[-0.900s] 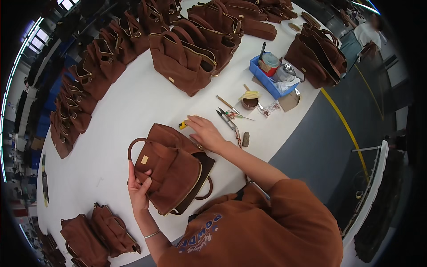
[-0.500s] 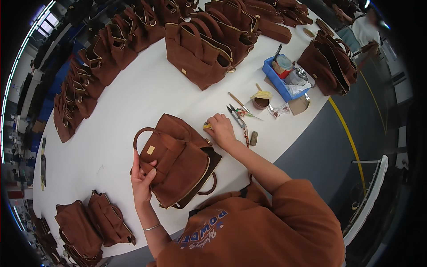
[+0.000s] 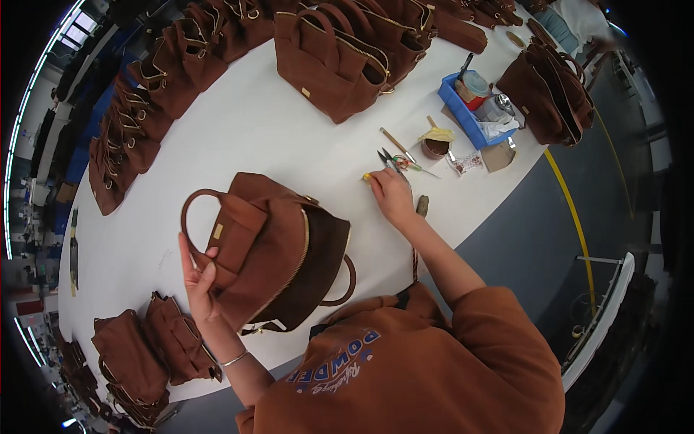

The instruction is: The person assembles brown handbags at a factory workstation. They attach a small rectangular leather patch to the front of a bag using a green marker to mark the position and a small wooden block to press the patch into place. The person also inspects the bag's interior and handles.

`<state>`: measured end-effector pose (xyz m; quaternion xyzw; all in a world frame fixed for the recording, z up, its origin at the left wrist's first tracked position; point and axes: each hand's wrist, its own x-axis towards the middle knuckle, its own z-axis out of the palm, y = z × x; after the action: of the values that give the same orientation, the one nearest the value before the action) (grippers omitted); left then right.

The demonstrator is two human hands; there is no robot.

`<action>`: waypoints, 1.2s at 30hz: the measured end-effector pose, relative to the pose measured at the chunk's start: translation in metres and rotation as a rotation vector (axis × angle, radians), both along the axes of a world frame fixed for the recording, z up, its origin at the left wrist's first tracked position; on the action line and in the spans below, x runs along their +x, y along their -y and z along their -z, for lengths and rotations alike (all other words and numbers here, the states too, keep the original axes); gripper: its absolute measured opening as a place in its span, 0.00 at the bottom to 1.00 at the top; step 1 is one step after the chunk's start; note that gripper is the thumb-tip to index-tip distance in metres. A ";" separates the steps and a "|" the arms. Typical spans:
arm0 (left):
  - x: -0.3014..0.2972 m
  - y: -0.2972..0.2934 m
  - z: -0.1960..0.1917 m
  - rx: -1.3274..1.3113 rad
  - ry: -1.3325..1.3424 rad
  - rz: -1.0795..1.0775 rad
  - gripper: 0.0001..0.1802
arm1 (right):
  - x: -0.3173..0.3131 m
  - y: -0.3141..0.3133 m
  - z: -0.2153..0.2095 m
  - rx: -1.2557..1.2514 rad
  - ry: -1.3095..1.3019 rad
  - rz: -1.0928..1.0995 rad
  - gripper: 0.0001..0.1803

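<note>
A brown suede handbag (image 3: 271, 249) with a gold zip lies on its side on the white table (image 3: 253, 137) in front of me. My left hand (image 3: 196, 278) holds its left edge near the loop handle. My right hand (image 3: 390, 195) rests on the table to the bag's right, fingers closed around a small yellow object (image 3: 367, 176). Scissors (image 3: 394, 160) lie just beyond that hand.
Many brown bags (image 3: 340, 54) line the table's far and left edges, and two more (image 3: 148, 354) lie near my left elbow. A blue tray (image 3: 470, 116) with tins, a small round pot (image 3: 434, 148) and a wooden stick sit to the right. Grey floor runs beyond the table's right edge.
The view has drawn closer to the table. My right hand slid right off the bag toward the scissors. My left hand keeps its hold on the bag.
</note>
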<state>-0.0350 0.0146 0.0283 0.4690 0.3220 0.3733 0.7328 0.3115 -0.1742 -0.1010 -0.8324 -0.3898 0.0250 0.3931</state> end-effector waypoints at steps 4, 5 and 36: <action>-0.030 0.004 -0.050 0.056 0.233 -0.217 0.44 | 0.007 0.006 0.009 0.042 -0.035 -0.010 0.08; -0.035 0.008 -0.060 0.075 0.300 -0.240 0.44 | 0.005 0.007 0.010 0.048 -0.049 -0.003 0.08; 0.013 0.015 -0.029 0.183 0.013 -0.018 0.55 | -0.041 0.024 -0.008 0.072 -0.428 -0.040 0.10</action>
<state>-0.0224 0.0001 0.0575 0.5286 0.2863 0.4107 0.6855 0.2701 -0.1980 -0.0930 -0.7857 -0.3143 0.1950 0.4959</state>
